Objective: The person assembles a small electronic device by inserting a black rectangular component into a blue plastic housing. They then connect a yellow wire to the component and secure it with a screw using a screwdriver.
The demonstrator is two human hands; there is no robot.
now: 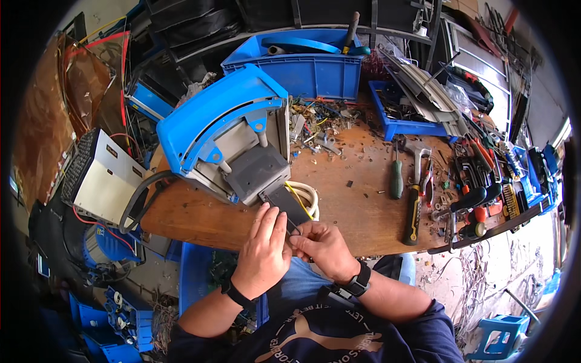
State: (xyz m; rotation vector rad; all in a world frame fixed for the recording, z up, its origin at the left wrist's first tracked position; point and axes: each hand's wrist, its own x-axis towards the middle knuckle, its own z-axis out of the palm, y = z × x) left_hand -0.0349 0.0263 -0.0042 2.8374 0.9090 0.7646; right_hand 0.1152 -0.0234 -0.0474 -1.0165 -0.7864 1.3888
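A blue and grey machine part [221, 124] with a curved blue cover stands tilted on the bench's left half. From its dark grey box-shaped housing [259, 172], a flat dark metal bar [290, 207] reaches toward me. My left hand [264, 251] lies along the left edge of the bar, fingers stretched out and close together. At the bar's near end my right hand [325, 247] is closed, with thumb and forefinger pinching what looks like the end of a thin dark rod. The rod is partly hidden by my fingers. Beside the bar is a coiled cream cable [307, 196] with a yellow-green wire.
To the right lie a green-handled screwdriver [396, 178], a hammer [416, 199] and many hand tools. Metal scraps [321, 124] cover the back of the wooden bench [357, 215]. Behind stands a blue crate [321, 75]; a white metal box [112, 172] is at left.
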